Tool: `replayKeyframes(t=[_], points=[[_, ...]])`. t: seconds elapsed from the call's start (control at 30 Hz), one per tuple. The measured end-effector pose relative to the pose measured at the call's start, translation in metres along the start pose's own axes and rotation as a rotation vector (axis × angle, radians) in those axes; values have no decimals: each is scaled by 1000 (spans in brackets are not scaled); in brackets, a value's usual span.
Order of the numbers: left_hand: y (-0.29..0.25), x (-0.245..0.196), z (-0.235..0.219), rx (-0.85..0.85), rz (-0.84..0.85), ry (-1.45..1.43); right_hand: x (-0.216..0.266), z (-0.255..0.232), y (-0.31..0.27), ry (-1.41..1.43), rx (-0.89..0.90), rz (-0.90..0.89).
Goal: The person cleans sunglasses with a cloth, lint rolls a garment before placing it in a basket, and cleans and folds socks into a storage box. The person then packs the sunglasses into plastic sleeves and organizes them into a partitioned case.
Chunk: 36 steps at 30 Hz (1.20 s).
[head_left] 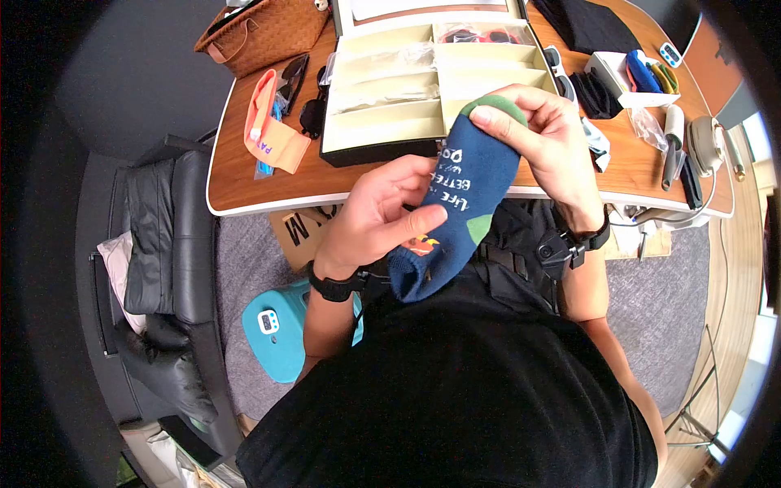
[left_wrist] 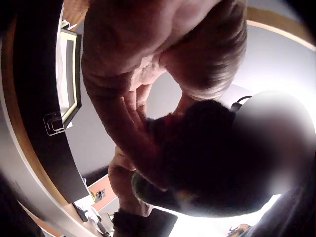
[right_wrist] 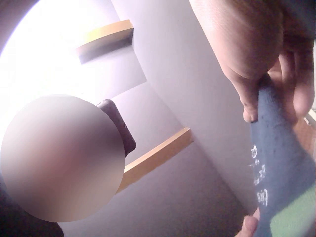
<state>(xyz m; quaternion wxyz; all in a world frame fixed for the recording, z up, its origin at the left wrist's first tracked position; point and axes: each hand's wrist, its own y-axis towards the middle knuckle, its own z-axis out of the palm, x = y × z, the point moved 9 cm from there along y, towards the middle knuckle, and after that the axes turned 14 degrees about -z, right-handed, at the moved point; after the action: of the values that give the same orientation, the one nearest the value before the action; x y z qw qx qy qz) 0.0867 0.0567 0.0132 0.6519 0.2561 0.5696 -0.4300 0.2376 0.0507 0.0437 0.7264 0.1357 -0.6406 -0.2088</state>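
A navy sock with a green toe, a green heel and white lettering is held up in front of the person, tilted, its cuff toward the body. At the toe end my right hand pinches the fabric, thumb on the near side. My left hand holds the sock near the cuff, its thumb lying over an orange patterned patch. In the left wrist view the sock is a dark shape under the fingers. The right wrist view shows the sock's lettered side hanging from the thumb and fingers.
Behind the sock, a compartmented box holds plastic-wrapped items and red glasses. Left of it lie an orange sock, sunglasses and a woven basket. At right stands a white box with rolled colourful items. A teal stool stands below.
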Motion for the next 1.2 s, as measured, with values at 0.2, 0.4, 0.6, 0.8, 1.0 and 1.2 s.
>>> replayKeyframes(t=[0.2,0.4,0.6,0.8,1.0,1.2], points=[[3,11,-14,-139,-120,23,-5,15,-1,-36,-21,-43],[3,25,-27,-204,-119,-202,-5,14,-11,4,-108,-123],[8,28,-31,-210,-59,-104,27,31,-14,-576,105,-476],[5,29,-29,-223,-88,-190,23,38,-21,-584,215,-494],[3,27,-30,-190,-51,-110,20,41,-22,-594,296,-509],[0,7,-20,-245,51,-2,5,27,-21,-237,217,-137]])
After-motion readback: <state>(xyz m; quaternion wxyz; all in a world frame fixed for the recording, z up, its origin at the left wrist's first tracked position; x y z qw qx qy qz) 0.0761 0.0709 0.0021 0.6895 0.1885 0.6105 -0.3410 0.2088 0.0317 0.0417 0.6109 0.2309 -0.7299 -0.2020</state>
